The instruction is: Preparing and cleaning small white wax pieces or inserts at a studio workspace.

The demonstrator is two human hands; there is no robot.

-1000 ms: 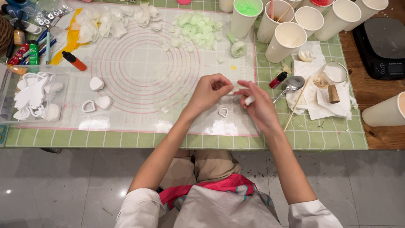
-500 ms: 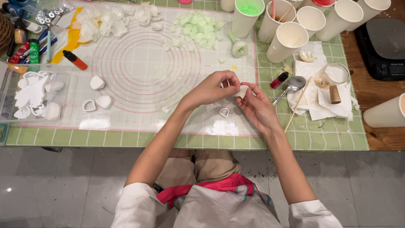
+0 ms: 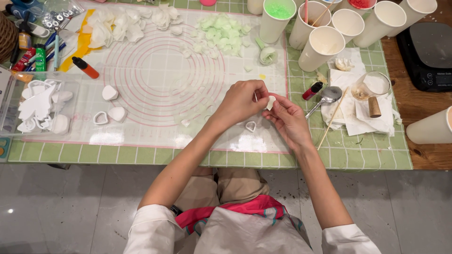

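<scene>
My left hand (image 3: 241, 101) and my right hand (image 3: 288, 118) meet above the clear silicone mat (image 3: 155, 75) with pink rings. Between their fingertips they pinch a small white petal-shaped piece (image 3: 270, 102). A small white heart-shaped cutter (image 3: 251, 126) lies on the mat just below both hands. Piles of white petals (image 3: 117, 23) and pale green petals (image 3: 219, 33) lie at the mat's far side, with a rolled green-white flower (image 3: 268, 55) to the right of them.
Several paper cups (image 3: 322, 47) stand at the back right; a spoon (image 3: 327, 96), red tube (image 3: 312, 90), wooden stick, glass dish (image 3: 372, 85) and tissues lie right of the hands. A black scale (image 3: 426, 54) is far right. Cutters (image 3: 109, 92) and a clear tray (image 3: 40, 103) lie left.
Both hands have lifted slightly off the mat and drawn together; the white piece is now raised between the fingertips above the heart cutter.
</scene>
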